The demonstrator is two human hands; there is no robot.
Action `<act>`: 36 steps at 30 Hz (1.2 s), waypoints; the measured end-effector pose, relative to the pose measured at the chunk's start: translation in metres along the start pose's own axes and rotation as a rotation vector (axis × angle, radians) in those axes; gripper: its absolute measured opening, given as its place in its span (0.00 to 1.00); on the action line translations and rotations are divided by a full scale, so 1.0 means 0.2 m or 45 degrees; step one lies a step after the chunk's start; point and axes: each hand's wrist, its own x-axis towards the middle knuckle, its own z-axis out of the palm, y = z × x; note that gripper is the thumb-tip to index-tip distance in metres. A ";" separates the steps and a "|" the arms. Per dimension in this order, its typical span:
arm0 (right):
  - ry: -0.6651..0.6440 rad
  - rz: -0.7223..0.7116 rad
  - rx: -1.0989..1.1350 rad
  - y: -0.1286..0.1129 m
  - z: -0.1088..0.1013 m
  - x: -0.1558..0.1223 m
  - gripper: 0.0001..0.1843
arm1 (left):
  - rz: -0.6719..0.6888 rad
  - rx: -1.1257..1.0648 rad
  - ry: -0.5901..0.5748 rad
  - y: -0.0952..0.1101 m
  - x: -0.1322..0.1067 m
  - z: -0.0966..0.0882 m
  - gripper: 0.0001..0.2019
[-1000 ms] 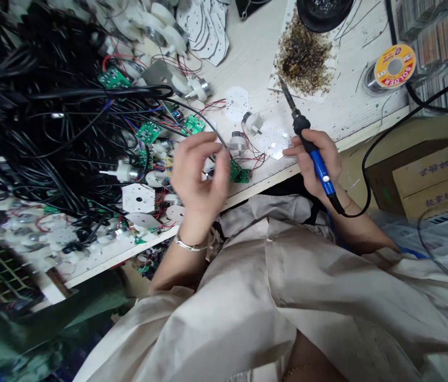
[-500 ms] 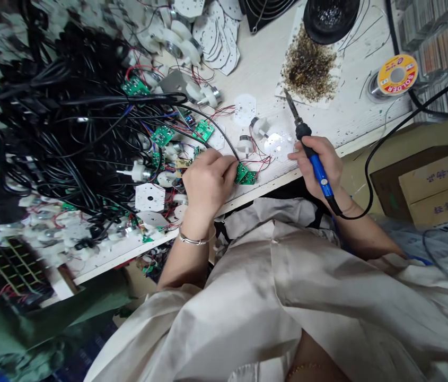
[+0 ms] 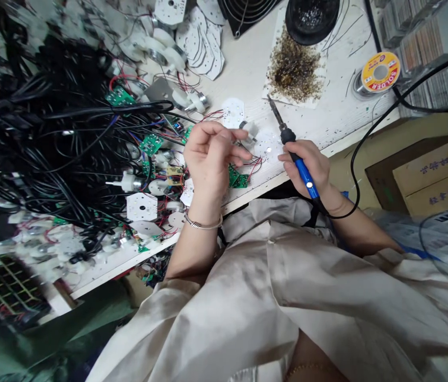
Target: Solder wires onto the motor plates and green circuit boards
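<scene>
My right hand (image 3: 310,165) is wrapped round the blue handle of a soldering iron (image 3: 301,168), whose tip points up and left over the white bench. My left hand (image 3: 213,156) is raised above the bench with its fingers apart and nothing visible in them. Just beyond its fingers lie green circuit boards (image 3: 239,178) with thin red wires, partly covered by the hand. A white motor piece (image 3: 251,130) and a round white plate (image 3: 268,147) lie between the two hands. Behind them is a white hole-punched plate (image 3: 233,111).
A tangle of black cables (image 3: 60,122) fills the left of the bench. A solder spool (image 3: 380,72) stands at the right, near a dark round dish (image 3: 312,18) and brown residue (image 3: 295,69). A black fan (image 3: 249,11) is at the back. Cardboard boxes (image 3: 438,175) stand below.
My left hand has lifted off the circuit boards and its fingers have spread. The soldering iron stays in my right hand. The whole view has shifted slightly.
</scene>
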 end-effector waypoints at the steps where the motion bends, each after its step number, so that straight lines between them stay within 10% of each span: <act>1: -0.009 -0.001 -0.005 0.00 0.00 0.00 0.17 | 0.011 -0.031 -0.003 0.00 0.00 0.01 0.15; 12: -0.074 -0.033 -0.026 0.00 0.00 0.01 0.18 | 0.801 1.006 -0.203 -0.11 -0.12 -0.02 0.07; 28: -0.102 -0.055 -0.046 0.00 -0.01 0.02 0.18 | 0.731 1.165 -0.148 -0.18 -0.18 0.04 0.04; 36: 0.125 0.403 0.397 -0.08 -0.04 0.01 0.15 | 0.862 1.274 -0.102 -0.17 -0.17 0.06 0.05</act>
